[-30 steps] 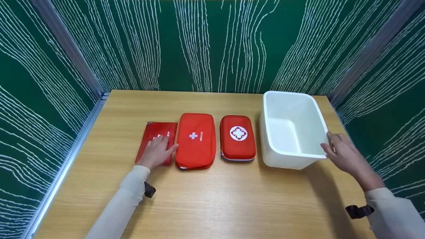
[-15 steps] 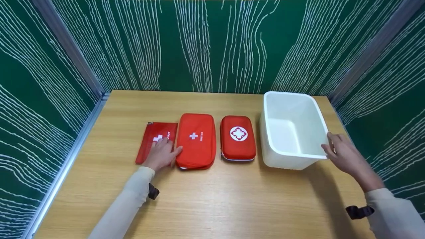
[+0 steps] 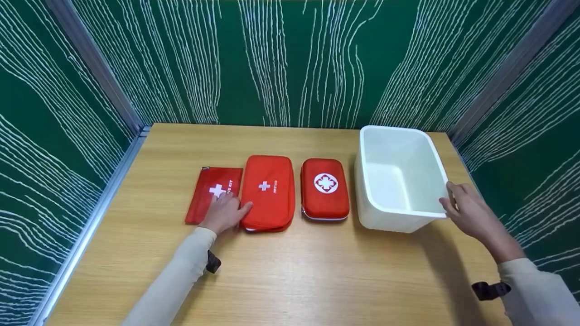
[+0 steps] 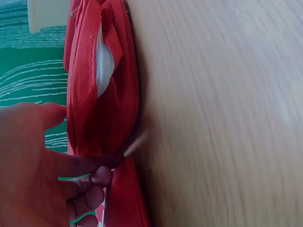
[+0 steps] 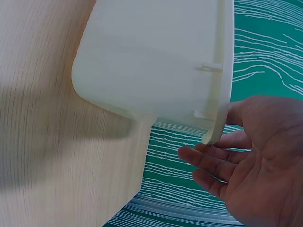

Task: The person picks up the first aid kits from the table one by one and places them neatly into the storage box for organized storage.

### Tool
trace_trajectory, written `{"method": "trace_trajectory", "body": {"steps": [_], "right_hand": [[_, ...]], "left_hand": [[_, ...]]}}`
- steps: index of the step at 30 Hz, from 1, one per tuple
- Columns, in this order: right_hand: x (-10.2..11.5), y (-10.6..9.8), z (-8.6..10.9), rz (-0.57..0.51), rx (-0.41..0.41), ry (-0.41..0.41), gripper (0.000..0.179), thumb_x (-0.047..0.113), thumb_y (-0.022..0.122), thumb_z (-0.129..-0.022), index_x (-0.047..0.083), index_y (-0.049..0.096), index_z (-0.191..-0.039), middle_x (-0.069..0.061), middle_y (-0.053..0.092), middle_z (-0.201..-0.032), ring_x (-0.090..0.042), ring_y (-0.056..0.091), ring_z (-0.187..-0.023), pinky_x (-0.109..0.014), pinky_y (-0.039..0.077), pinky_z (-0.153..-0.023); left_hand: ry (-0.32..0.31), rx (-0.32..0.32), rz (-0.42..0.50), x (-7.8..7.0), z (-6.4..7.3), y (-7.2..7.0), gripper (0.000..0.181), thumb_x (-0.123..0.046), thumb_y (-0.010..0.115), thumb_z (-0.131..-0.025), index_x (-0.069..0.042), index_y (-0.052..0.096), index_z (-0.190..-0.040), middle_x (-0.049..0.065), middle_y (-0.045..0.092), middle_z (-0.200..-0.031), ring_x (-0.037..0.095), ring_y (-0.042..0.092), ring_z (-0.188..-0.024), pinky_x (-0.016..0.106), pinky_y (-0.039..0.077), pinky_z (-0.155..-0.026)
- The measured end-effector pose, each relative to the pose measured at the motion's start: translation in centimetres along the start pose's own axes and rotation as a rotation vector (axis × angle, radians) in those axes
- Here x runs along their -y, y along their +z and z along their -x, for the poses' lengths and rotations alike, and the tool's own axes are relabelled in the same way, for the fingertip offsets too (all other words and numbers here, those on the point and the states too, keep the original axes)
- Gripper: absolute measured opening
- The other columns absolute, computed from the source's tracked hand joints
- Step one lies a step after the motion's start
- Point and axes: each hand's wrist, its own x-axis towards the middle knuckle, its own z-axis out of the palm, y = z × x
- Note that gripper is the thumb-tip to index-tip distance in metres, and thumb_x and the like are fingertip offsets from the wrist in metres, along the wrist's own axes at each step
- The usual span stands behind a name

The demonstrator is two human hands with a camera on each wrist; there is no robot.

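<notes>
My left hand (image 3: 224, 213) is over the gap between a flat red first aid pouch (image 3: 199, 206) and a larger red first aid bag (image 3: 269, 203). Its thumb touches the bag's top near the left edge; in the left wrist view the index finger (image 4: 80, 163) reaches down beside the bag's side, and the other fingers lie over the pouch. The bag's zipped side (image 4: 106, 71) gapes a little, showing white. With thumb and fingers, my right hand (image 3: 466, 210) grips the near right rim corner of a white plastic bin (image 3: 385, 222), which stands upright.
A hard red first aid case (image 3: 324, 201) with a round white emblem lies between the bag and the bin. All rest on a wooden table (image 3: 290, 280), enclosed by green walls (image 3: 312, 59) with white lines at the back and sides.
My left hand has slid right and slightly toward me, from the pouch to the bag's left edge, uncovering the pouch's white cross. The right hand and the bin stay put.
</notes>
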Motion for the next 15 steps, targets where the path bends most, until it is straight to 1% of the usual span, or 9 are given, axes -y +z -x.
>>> {"method": "trace_trajectory", "body": {"steps": [2, 5, 8, 11, 15], "right_hand": [[-0.04, -0.02, 0.01, -0.002, 0.004, 0.002, 0.062, 0.029, 0.047, -0.103, -0.014, 0.03, -0.144, -0.035, 0.038, -0.131, -0.043, 0.042, -0.101, -0.06, 0.052, -0.083], [-0.11, -0.04, 0.02, -0.004, 0.006, 0.0, 0.062, 0.029, 0.046, -0.103, -0.014, 0.03, -0.144, -0.035, 0.038, -0.132, -0.043, 0.042, -0.102, -0.061, 0.051, -0.084], [-0.14, -0.03, 0.02, 0.001, -0.002, -0.006, 0.061, 0.029, 0.046, -0.103, -0.014, 0.031, -0.143, -0.034, 0.039, -0.131, -0.043, 0.041, -0.102, -0.061, 0.051, -0.084], [-0.11, 0.01, 0.04, 0.003, -0.008, -0.007, 0.061, 0.03, 0.046, -0.103, -0.013, 0.031, -0.143, -0.033, 0.039, -0.13, -0.042, 0.042, -0.102, -0.061, 0.051, -0.084], [-0.06, 0.02, 0.05, 0.001, -0.008, -0.002, 0.062, 0.031, 0.045, -0.103, -0.013, 0.03, -0.144, -0.033, 0.04, -0.13, -0.042, 0.042, -0.102, -0.061, 0.051, -0.085]], "left_hand": [[-0.007, -0.002, 0.005, -0.11, -0.06, 0.04, 0.057, -0.055, 0.052, -0.094, -0.004, 0.068, -0.115, 0.016, 0.059, -0.131, 0.034, 0.044, -0.133, 0.06, 0.019, -0.115], [-0.022, -0.006, 0.013, -0.34, -0.18, 0.09, 0.052, -0.054, 0.053, -0.094, -0.006, 0.07, -0.105, 0.014, 0.062, -0.124, 0.033, 0.046, -0.129, 0.059, 0.022, -0.114], [-0.046, -0.014, 0.028, -0.58, -0.3, 0.23, 0.047, -0.052, 0.055, -0.094, -0.007, 0.07, -0.1, 0.013, 0.063, -0.118, 0.032, 0.048, -0.123, 0.057, 0.027, -0.111], [-0.077, -0.028, 0.045, -0.79, -0.39, 0.36, 0.042, -0.048, 0.055, -0.095, -0.008, 0.069, -0.091, 0.011, 0.064, -0.103, 0.03, 0.052, -0.112, 0.053, 0.032, -0.106], [-0.124, -0.058, 0.089, -1.03, -0.57, 0.39, 0.039, -0.041, 0.054, -0.096, -0.011, 0.061, -0.072, 0.007, 0.058, -0.078, 0.026, 0.053, -0.092, 0.047, 0.034, -0.096]]}}
